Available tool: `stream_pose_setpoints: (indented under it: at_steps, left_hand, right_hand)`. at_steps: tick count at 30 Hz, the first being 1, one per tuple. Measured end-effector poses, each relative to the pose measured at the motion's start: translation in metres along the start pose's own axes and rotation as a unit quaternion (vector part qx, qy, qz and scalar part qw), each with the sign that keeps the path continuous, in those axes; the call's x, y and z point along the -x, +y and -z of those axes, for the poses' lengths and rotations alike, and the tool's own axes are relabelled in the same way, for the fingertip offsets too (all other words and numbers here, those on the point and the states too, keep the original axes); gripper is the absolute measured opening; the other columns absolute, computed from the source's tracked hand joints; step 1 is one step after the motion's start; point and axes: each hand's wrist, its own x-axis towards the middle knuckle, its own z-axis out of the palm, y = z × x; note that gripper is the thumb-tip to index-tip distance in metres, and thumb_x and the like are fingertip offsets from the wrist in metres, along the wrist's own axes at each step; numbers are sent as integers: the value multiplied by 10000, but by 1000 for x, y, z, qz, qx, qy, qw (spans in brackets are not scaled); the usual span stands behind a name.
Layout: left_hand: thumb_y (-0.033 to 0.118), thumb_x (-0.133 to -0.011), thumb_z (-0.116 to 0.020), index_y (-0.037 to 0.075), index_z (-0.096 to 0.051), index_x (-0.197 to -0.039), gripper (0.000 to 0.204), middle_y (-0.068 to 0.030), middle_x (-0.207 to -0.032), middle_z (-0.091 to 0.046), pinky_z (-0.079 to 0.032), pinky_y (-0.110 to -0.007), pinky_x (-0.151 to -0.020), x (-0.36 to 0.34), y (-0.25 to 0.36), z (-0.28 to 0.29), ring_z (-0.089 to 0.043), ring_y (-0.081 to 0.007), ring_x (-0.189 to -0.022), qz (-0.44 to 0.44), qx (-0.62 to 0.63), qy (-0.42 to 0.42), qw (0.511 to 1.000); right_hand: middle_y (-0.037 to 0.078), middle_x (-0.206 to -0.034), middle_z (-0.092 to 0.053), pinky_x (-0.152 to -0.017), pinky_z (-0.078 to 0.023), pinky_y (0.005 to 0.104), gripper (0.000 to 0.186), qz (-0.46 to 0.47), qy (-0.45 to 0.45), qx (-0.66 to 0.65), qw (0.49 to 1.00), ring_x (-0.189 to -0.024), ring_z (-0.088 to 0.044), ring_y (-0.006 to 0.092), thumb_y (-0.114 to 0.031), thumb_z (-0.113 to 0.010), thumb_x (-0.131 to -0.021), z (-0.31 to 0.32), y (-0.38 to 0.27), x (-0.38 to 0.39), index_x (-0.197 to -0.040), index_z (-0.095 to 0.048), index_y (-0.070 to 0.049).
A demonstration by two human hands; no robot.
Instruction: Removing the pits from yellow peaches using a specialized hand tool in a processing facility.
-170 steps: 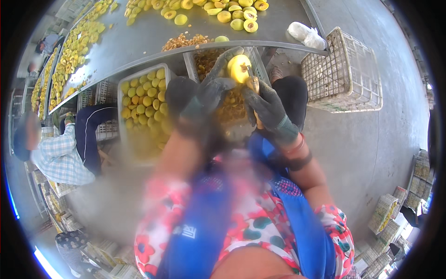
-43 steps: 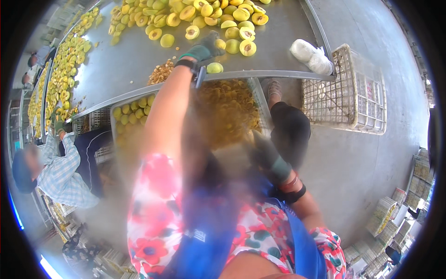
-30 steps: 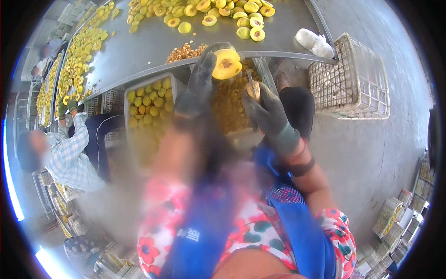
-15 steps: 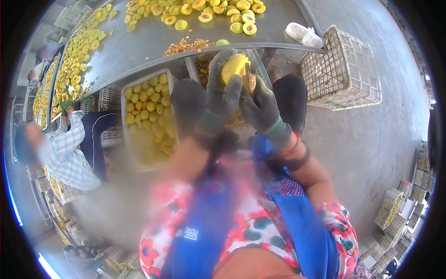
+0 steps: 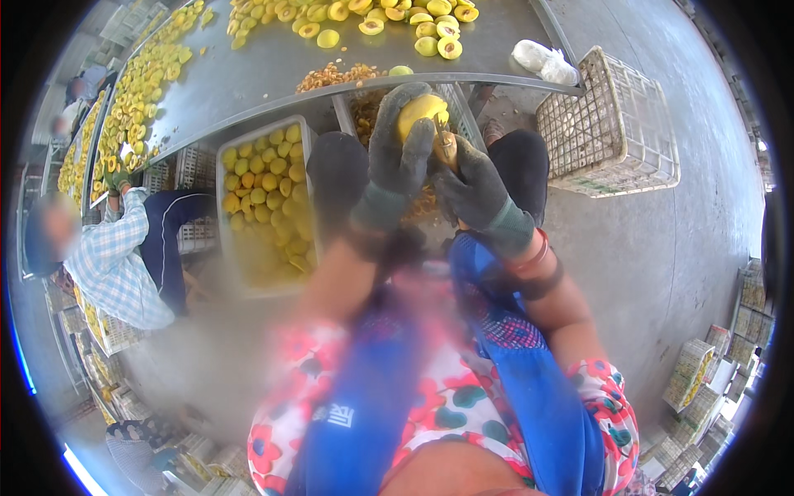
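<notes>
Both my hands wear dark grey gloves with green cuffs. My left hand (image 5: 395,157) is wrapped round a yellow peach (image 5: 420,112), holding it up at the near edge of the metal table. In my right hand (image 5: 480,178) a short knife (image 5: 447,151) with a wooden handle is gripped, its blade against the right side of the peach. How deep the blade goes cannot be seen. Just beyond lies a heap of brown peach pits (image 5: 337,78) on the table edge, beside a single yellow-green peach piece (image 5: 400,71).
Peach halves (image 5: 372,27) cover the far part of the metal table (image 5: 248,83). A white crate of whole peaches (image 5: 266,291) stands left of my knees; below the table is a bin of pits (image 5: 365,112). A white basket (image 5: 612,124) stands right. A co-worker (image 5: 116,256) sits at left.
My left hand has turned the peach a little, and its fingers are more upright. The knife stays against the peach; my right wrist has shifted slightly right.
</notes>
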Motion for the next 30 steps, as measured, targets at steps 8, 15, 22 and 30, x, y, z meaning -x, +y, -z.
stream_pose_setpoints:
  at_steps: [8,15,22,30]
  left_hand:
    - [141,-891,-538,-18,-498,-1171,325,-115,-1099,-538,-453,-316,-878,3,-4,1,-540,-188,-1000,41,29,16,999]
    - [353,-959,-482,28,-407,-1286,466,-133,-1157,-550,-480,-331,-876,6,-9,-8,-570,-210,-1009,1,42,42,998]
    - [380,-945,-499,46,-373,-1316,515,-147,-1194,-523,-462,-342,-905,11,6,-8,-541,-224,-1059,4,43,24,999]
    - [207,-908,-525,-24,-396,-1275,453,-138,-1209,-471,-428,-349,-942,9,6,2,-508,-230,-1085,-15,62,-17,998]
  right_hand:
    - [111,-801,-638,-648,-491,351,243,-182,-67,-61,979,-703,-622,200,-114,-533,-857,7,-15,-3,-1075,-542,-7]
    - [190,-794,-624,-621,-479,407,231,171,114,129,970,-719,-631,356,-95,-564,-844,-11,30,-13,-1051,-521,-3]
    - [211,-835,-616,-654,-481,389,230,162,98,55,980,-777,-631,367,-61,-551,-836,-10,21,-8,-1051,-521,12]
    - [179,-927,-624,-765,-475,328,288,38,-6,-43,998,-879,-634,261,-53,-533,-843,-3,-10,1,-1125,-535,9]
